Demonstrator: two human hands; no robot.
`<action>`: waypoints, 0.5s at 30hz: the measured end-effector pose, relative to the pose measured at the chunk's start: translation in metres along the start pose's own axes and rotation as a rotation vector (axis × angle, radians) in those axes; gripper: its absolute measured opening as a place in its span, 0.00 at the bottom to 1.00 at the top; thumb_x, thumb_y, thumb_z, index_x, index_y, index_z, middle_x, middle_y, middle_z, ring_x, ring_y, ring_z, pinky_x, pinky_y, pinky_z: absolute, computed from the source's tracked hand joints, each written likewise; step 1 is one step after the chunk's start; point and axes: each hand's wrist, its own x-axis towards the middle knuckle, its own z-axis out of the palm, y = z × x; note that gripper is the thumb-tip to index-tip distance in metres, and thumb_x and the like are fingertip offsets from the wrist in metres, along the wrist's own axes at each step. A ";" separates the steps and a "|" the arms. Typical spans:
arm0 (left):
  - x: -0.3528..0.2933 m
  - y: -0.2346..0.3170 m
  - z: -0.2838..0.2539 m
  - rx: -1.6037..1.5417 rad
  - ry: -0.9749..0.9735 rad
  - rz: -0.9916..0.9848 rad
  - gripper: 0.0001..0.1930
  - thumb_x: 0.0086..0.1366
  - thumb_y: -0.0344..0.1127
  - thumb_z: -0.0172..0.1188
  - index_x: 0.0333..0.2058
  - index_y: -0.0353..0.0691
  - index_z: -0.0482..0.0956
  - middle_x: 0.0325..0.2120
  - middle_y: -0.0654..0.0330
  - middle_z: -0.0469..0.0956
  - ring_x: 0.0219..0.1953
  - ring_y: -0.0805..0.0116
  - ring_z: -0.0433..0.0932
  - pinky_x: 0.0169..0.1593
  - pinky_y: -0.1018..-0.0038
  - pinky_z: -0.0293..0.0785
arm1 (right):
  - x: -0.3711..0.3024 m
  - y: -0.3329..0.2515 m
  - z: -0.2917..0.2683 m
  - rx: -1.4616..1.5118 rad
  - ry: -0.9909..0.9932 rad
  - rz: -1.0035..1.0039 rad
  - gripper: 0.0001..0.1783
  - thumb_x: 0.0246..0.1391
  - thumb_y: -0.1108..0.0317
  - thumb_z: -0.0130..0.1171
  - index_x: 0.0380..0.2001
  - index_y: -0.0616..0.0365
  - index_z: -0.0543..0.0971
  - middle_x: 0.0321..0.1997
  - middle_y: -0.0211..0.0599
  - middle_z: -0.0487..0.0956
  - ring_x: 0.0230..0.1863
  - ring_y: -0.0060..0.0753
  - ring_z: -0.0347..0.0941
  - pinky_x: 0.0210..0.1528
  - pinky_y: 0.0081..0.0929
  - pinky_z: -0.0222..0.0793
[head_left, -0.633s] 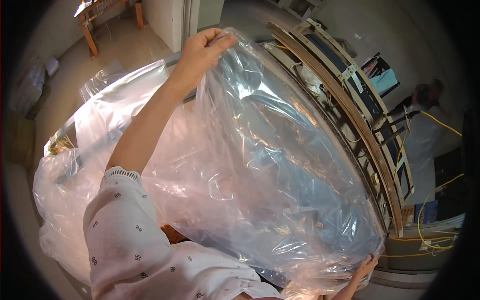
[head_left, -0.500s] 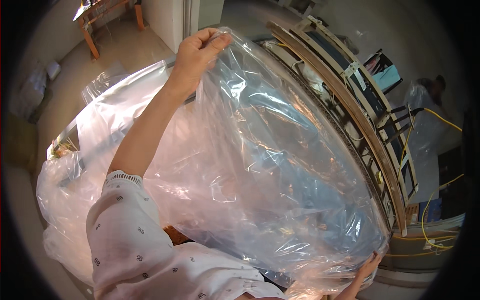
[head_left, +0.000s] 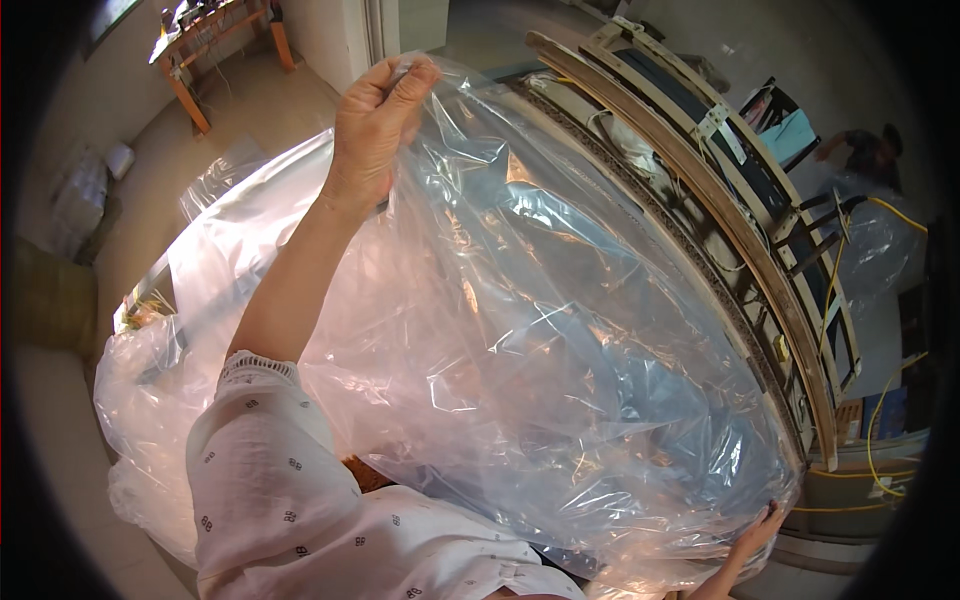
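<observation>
A large sheet of clear plastic film [head_left: 560,340] stretches between my two hands, crumpled and shiny. My left hand [head_left: 375,125], arm reaching far forward, pinches a top edge of the film between thumb and fingers. At the lower right my right hand [head_left: 755,532] grips the film's near right edge, its fingers partly covered by folds. More film lies bunched along my left side, under and beyond my left arm. I cannot tell whether the film is a bag or a flat sheet.
Along the right runs a long machine frame [head_left: 700,190] with wooden rails and black clamps. Yellow cables [head_left: 875,470] hang beside it. Another person [head_left: 872,160] is at the far right, near more clear plastic. An orange-legged table [head_left: 185,95] stands at the far left.
My left hand has shifted slightly left with the film edge still pinched. My view has swung a little, and the other person at the far right shows more fully.
</observation>
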 end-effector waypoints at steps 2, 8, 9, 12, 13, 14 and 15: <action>-0.001 0.000 0.000 0.010 -0.005 0.036 0.09 0.59 0.39 0.58 0.33 0.40 0.77 0.18 0.76 0.66 0.16 0.87 0.54 0.18 0.85 0.49 | 0.001 0.004 0.001 -0.006 0.007 -0.009 0.14 0.55 0.69 0.45 0.41 0.68 0.68 0.41 0.48 0.68 0.45 0.46 0.64 0.49 0.36 0.57; -0.011 0.012 0.005 0.086 -0.203 0.045 0.12 0.56 0.37 0.60 0.38 0.41 0.75 0.26 0.71 0.69 0.27 0.85 0.64 0.29 0.87 0.60 | 0.004 -0.009 -0.002 0.004 -0.040 0.055 0.15 0.56 0.68 0.44 0.43 0.67 0.67 0.43 0.49 0.67 0.45 0.46 0.64 0.50 0.36 0.57; -0.016 0.017 0.007 0.086 -0.201 0.047 0.12 0.56 0.37 0.60 0.38 0.41 0.75 0.26 0.71 0.69 0.27 0.85 0.64 0.29 0.87 0.60 | 0.005 -0.014 -0.004 0.005 -0.038 0.053 0.15 0.56 0.68 0.44 0.43 0.67 0.67 0.43 0.49 0.67 0.45 0.46 0.64 0.50 0.36 0.57; -0.031 0.031 0.008 0.217 -0.262 0.036 0.13 0.56 0.34 0.59 0.40 0.39 0.72 0.31 0.69 0.70 0.34 0.83 0.66 0.38 0.87 0.64 | 0.007 -0.018 -0.004 0.050 -0.031 0.053 0.15 0.57 0.66 0.43 0.43 0.66 0.67 0.42 0.49 0.67 0.46 0.47 0.64 0.50 0.37 0.57; -0.033 0.033 0.008 0.177 -0.260 0.028 0.13 0.56 0.32 0.59 0.41 0.39 0.72 0.31 0.68 0.70 0.35 0.83 0.67 0.40 0.86 0.65 | 0.009 -0.012 -0.006 -0.012 -0.084 0.048 0.16 0.57 0.66 0.42 0.44 0.66 0.67 0.43 0.50 0.67 0.47 0.48 0.63 0.51 0.37 0.56; -0.037 0.035 0.007 0.136 -0.256 0.021 0.14 0.56 0.31 0.58 0.41 0.38 0.71 0.32 0.67 0.71 0.36 0.82 0.68 0.41 0.86 0.66 | 0.010 -0.008 -0.008 -0.074 -0.136 0.041 0.17 0.58 0.65 0.41 0.45 0.66 0.67 0.44 0.50 0.67 0.48 0.48 0.63 0.51 0.37 0.56; -0.042 0.040 0.006 0.132 -0.250 0.019 0.14 0.56 0.31 0.58 0.41 0.38 0.71 0.32 0.67 0.71 0.36 0.82 0.68 0.41 0.86 0.66 | 0.014 -0.005 -0.009 -0.080 -0.135 0.036 0.17 0.58 0.65 0.41 0.45 0.66 0.67 0.44 0.50 0.67 0.48 0.48 0.63 0.51 0.37 0.56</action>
